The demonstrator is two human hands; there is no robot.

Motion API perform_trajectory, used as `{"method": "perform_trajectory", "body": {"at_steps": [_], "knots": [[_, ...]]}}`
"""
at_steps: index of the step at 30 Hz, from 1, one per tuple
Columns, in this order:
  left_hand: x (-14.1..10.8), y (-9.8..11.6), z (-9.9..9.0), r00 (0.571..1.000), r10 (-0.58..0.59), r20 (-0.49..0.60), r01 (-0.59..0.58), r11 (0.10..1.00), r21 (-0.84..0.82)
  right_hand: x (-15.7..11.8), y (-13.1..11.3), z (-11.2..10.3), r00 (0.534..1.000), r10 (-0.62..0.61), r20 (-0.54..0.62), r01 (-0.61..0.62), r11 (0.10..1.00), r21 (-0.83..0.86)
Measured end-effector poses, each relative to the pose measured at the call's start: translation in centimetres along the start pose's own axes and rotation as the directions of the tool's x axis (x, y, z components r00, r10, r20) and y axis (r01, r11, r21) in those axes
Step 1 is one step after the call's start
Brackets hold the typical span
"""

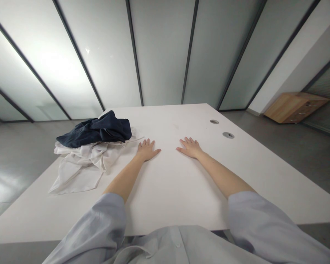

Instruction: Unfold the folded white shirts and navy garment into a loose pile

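Both the left hand [147, 149] and right hand [190, 147] lie flat, fingers spread, holding nothing, on the white rectangular table [181, 190]; the crumpled navy cloth garment [99, 130] atop the white crumpled fabric [82, 161] lies just left of the left hand; best grasped by an edge, lifting the navy piece alone

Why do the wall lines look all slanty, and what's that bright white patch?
In the head view, the wide lens fans the dark frames of the glass wall outward; the patch is glare on its left panes; soft light leaves faint shadows under the left hand and right hand.

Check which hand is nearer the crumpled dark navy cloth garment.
Left. The left hand lies flat just right of the crumpled dark navy cloth garment; the right hand lies flat farther right on the white table.
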State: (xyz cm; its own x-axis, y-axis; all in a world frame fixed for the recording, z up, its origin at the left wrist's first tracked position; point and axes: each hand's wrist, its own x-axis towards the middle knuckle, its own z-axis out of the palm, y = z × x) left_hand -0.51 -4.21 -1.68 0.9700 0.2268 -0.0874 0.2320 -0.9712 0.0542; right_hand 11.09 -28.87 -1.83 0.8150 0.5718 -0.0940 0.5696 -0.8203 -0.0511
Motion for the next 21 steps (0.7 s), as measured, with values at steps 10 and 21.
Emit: {"method": "perform_trajectory", "body": {"at_steps": [10, 21], "knots": [[0.09, -0.08, 0.28, 1.0, 0.007, -0.018, -0.007, 1.0, -0.013, 0.11, 0.14, 0.28, 1.0, -0.013, -0.028, 0.012, 1.0, -0.004], [0.43, -0.33, 0.77, 0.999, 0.013, -0.036, -0.013, 1.0, -0.023, 0.37, 0.28, 0.56, 0.999, -0.007, -0.034, 0.008, 1.0, 0.014]]}}
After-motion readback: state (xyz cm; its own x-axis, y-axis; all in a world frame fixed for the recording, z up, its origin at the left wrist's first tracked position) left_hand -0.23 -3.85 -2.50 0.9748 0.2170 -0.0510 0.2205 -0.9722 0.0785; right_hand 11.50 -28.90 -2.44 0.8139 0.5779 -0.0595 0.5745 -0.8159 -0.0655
